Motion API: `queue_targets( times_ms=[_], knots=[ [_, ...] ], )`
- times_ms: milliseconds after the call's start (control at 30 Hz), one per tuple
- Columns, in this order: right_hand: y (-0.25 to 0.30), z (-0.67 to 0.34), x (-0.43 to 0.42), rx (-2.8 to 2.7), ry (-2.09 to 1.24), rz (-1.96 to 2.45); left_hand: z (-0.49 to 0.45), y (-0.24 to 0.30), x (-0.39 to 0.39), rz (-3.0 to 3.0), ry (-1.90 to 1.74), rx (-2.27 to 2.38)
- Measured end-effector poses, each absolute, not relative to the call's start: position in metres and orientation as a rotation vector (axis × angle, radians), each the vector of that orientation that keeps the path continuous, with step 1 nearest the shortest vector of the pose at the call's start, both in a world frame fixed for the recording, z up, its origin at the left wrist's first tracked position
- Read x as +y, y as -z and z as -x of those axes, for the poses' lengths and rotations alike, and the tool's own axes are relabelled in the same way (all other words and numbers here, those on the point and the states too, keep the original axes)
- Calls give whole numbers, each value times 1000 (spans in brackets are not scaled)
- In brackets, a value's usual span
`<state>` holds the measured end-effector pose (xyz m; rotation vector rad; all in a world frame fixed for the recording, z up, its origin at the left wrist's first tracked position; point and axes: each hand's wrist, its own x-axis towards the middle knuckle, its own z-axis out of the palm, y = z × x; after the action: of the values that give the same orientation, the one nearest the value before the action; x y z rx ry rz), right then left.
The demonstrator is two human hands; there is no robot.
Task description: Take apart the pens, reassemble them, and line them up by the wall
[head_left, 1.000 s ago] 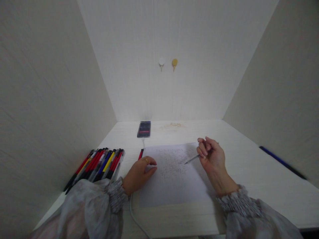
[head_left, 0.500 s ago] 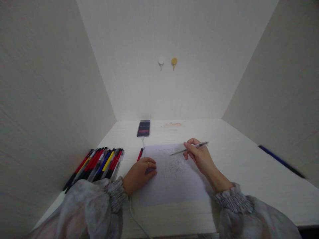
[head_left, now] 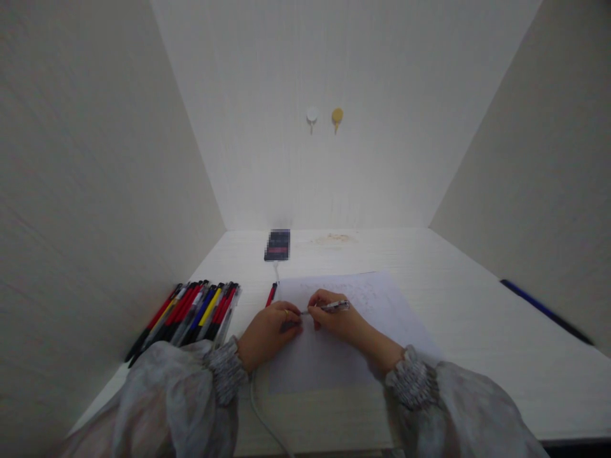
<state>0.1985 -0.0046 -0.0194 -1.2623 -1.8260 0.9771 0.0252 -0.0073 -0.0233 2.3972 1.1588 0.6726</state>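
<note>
My right hand (head_left: 337, 320) grips a clear-barrelled pen (head_left: 334, 306), held level over a white sheet of paper (head_left: 377, 308) covered in faint scribbles. My left hand (head_left: 270, 331) rests on the sheet's left edge, fingers curled, a ring on one finger, and its fingertips meet the pen's tip at the sheet's left part. A single red pen (head_left: 270, 295) lies just beyond my left hand.
A row of several red, black, blue and yellow pens (head_left: 191, 312) lies at the left on the white desk (head_left: 477, 331). A phone (head_left: 277, 245) with a white cable (head_left: 260, 416) sits at the back. A blue pen (head_left: 539, 308) lies far right. Two hooks (head_left: 324, 117) hang on the back wall.
My right hand has carried the pen leftward across the sheet until it meets my left hand. My left hand has barely moved.
</note>
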Motion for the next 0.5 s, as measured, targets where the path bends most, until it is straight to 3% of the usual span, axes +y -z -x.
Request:
queue_targets(
  times_ms=[500],
  knots=[
    [17, -199, -7, -1846, -907, 1320, -25, 23, -7, -2385, -686, 1154]
  ],
)
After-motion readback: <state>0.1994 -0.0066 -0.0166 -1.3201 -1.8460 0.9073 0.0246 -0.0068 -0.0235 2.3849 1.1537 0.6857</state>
